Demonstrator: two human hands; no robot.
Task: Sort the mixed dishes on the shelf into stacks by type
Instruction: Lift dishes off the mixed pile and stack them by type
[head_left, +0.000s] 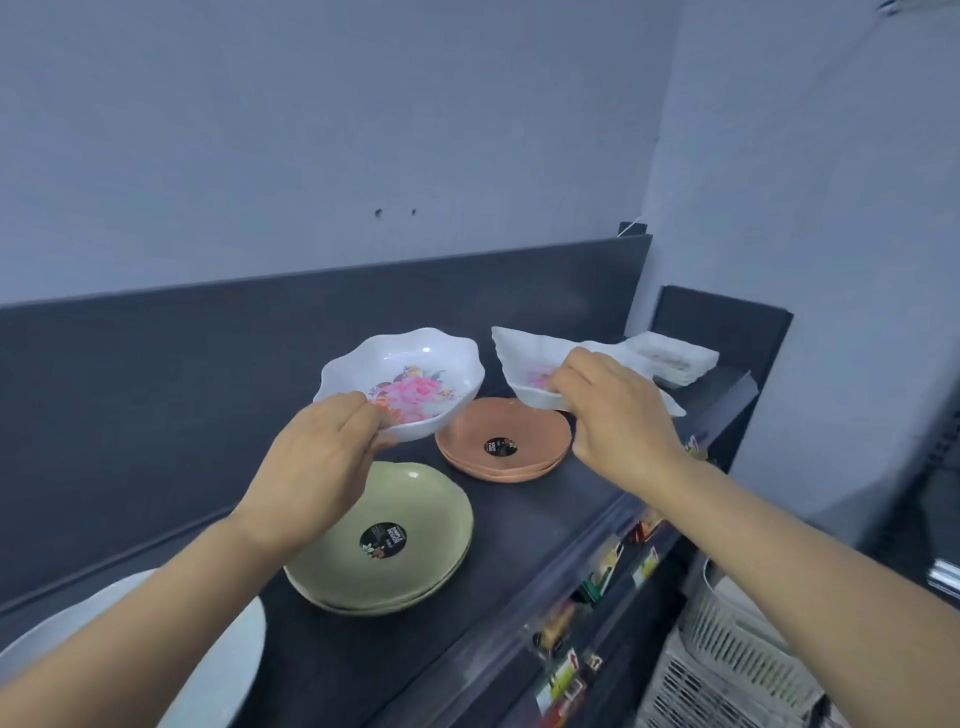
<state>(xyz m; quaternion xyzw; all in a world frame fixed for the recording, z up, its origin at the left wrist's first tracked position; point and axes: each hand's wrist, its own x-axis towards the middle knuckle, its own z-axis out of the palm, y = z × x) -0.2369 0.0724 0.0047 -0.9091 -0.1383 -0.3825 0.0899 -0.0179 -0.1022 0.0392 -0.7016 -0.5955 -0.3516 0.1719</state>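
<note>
My left hand (317, 462) grips the near rim of a round white scalloped bowl (410, 374) with a pink flower print, held above the dark shelf (519, 545). My right hand (613, 415) pinches the rim of a white boat-shaped floral dish (524, 364), also lifted off the shelf. Below them sit a stack of orange plates (498, 447) and, nearer, a stack of green plates (400, 545), each with a black sticker in the middle. Another white dish (675, 358) lies at the far right of the shelf.
A large white plate (228, 665) sits at the shelf's near left. Price tags (602, 571) line the shelf's front edge. White plastic baskets (727, 660) stand below at the right. A dark back panel (208, 374) and a grey wall close off the rear.
</note>
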